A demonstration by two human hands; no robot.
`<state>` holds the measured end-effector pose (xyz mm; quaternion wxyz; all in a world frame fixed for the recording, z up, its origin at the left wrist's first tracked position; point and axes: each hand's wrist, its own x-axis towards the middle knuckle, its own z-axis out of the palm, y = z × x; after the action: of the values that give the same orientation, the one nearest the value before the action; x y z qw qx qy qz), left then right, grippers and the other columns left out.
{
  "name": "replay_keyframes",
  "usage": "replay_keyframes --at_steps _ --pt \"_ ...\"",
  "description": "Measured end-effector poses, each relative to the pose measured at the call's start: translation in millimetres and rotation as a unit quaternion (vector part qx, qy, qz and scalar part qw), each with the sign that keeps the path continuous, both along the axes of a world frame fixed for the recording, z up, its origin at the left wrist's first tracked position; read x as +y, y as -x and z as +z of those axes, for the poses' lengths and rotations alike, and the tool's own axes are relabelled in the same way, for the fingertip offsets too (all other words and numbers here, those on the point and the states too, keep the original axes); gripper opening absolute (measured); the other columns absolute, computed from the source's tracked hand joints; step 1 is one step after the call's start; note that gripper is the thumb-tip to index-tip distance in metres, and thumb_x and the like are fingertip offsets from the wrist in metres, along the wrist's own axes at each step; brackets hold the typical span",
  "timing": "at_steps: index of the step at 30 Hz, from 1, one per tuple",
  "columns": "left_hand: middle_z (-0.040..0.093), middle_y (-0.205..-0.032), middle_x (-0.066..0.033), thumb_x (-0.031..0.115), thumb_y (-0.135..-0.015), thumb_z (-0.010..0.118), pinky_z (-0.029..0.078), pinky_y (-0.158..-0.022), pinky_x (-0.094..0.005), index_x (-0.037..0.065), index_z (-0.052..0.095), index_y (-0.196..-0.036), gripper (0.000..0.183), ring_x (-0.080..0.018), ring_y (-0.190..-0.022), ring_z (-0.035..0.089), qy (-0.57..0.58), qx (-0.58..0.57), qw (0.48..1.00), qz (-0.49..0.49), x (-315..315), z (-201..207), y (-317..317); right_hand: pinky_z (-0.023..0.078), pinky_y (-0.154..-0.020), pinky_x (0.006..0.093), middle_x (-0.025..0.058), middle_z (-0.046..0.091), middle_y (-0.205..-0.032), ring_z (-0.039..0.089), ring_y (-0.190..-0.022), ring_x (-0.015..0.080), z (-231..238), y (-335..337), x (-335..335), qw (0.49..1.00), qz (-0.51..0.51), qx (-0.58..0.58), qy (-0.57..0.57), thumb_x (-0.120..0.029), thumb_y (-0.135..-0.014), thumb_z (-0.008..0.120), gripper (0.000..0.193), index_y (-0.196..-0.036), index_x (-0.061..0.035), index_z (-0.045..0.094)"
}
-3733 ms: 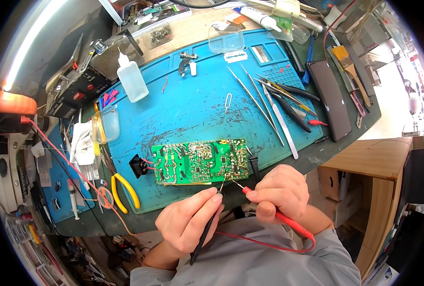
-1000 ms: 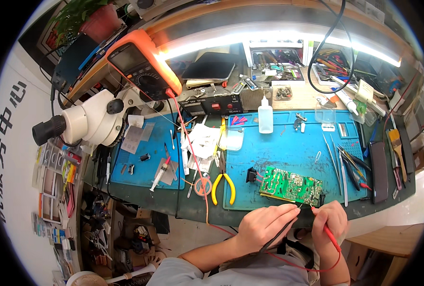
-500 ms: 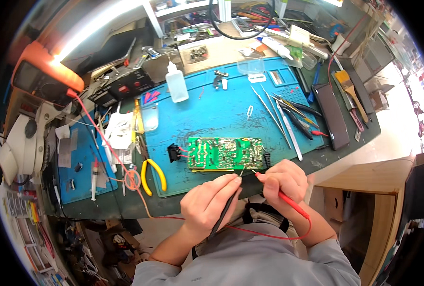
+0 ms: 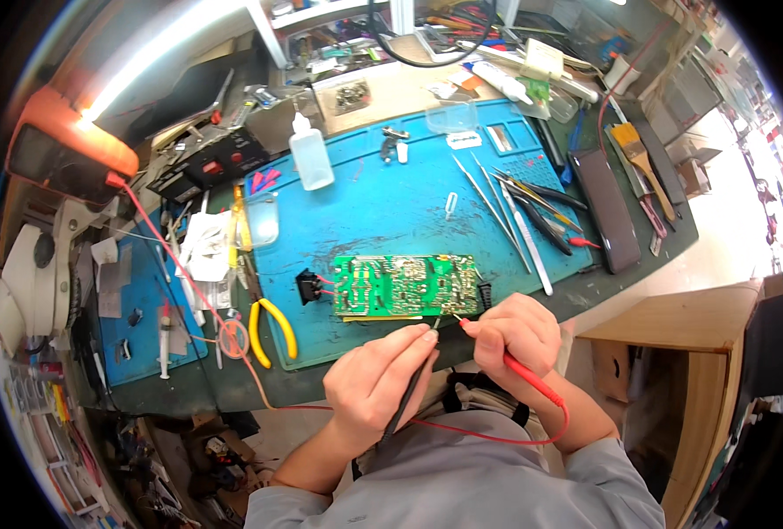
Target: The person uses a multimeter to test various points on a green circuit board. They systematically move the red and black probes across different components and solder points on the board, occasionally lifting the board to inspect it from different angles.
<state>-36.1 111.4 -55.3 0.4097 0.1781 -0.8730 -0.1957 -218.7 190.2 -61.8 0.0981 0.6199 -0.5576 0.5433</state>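
A dark green counter [image 4: 180,392] curved across the workspace, tools and parts ranged along it. A large blue mat [image 4: 321,225] covered much of its middle, the surface scuffed with dark marks. High at the left sat an orange multimeter [image 4: 81,145], a red lead running down from it toward the person's lap.

Two bare hands worked at the near edge of the mat. The left hand [image 4: 378,375], its fingers pressed together, pinched a slim black test probe [image 4: 409,392] against the thumb; the right hand [image 4: 519,339], fingers curled in, gripped a red test probe [image 4: 530,375] near its tip. Just beyond them, a green circuit board [image 4: 404,286] lay on the mat's near side, soldered face up.

To the right of the mat rested a dark smartphone [image 4: 604,212], near a brush [image 4: 631,145] with a wooden handle. A translucent bottle [image 4: 311,159] stood toward the back of the mat, while yellow-handled pliers [image 4: 255,335] lay at its left edge. A black socket [image 4: 308,287] sat off the board's left end, joined to it by reddish wires. Smallest in the scene, both probe tips pointed at the board's near edge; whether they touched it could not be told.
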Motion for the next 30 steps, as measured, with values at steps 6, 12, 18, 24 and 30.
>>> replay_keyframes --at_steps 6,12,18,24,30 --pt "0.076 -0.107 -0.0113 0.002 -0.078 0.084 0.057 -0.062 -0.0307 0.003 0.075 -0.11 0.033 -0.0223 -0.08 0.074 -0.004 -0.005 1.0 -0.011 -0.9 7.1 -6.5 0.043 -0.049 0.0317 0.0048 0.062 -0.065 0.057 -0.052 0.0206 4.7 -5.0 7.5 1.0 -0.015 0.003 -0.024 0.001 -0.085 0.072 0.012 -0.077 -0.0044 0.066" --pt "0.076 -0.108 -0.0069 0.004 -0.078 0.084 0.055 -0.06 -0.0278 0.006 0.076 -0.112 0.034 -0.0181 -0.078 0.073 -0.002 0.005 1.0 0.012 3.6 1.7 -6.6 0.043 -0.05 0.032 0.0062 0.062 -0.067 0.055 -0.055 0.0206 2.0 -8.0 9.6 0.999 -0.02 0.001 -0.032 0.001 -0.086 0.069 0.011 -0.078 -0.004 0.064" --pt "0.074 -0.109 -0.0054 0.007 -0.082 0.082 0.053 -0.059 -0.0277 0.006 0.075 -0.114 0.032 -0.0164 -0.074 0.069 0.009 0.014 1.0 0.017 3.8 -0.9 -3.4 0.043 -0.05 0.0321 0.0059 0.062 -0.067 0.055 -0.055 0.0205 -0.2 -6.0 9.4 0.999 -0.02 0.001 -0.03 0.0 -0.087 0.068 0.012 -0.077 -0.004 0.063" --pt "0.074 -0.109 -0.0049 0.008 -0.084 0.08 0.053 -0.06 -0.0278 0.006 0.074 -0.115 0.032 -0.0156 -0.071 0.068 0.014 0.012 1.0 0.017 3.9 -1.1 -2.0 0.043 -0.05 0.0322 0.0058 0.061 -0.066 0.054 -0.054 0.0204 0.2 -5.8 8.0 1.0 -0.023 0.0 -0.018 0.0 -0.086 0.068 0.012 -0.076 -0.0043 0.063" --pt "0.074 -0.109 -0.0051 0.008 -0.084 0.08 0.053 -0.06 -0.0277 0.006 0.074 -0.115 0.032 -0.0157 -0.072 0.068 0.014 0.014 1.0 0.015 3.5 -1.8 -3.4 0.042 -0.049 0.032 0.0058 0.061 -0.065 0.054 -0.053 0.0204 -0.1 -6.4 7.8 1.0 -0.02 0.006 -0.018 0.0 -0.087 0.068 0.013 -0.076 -0.0043 0.062"
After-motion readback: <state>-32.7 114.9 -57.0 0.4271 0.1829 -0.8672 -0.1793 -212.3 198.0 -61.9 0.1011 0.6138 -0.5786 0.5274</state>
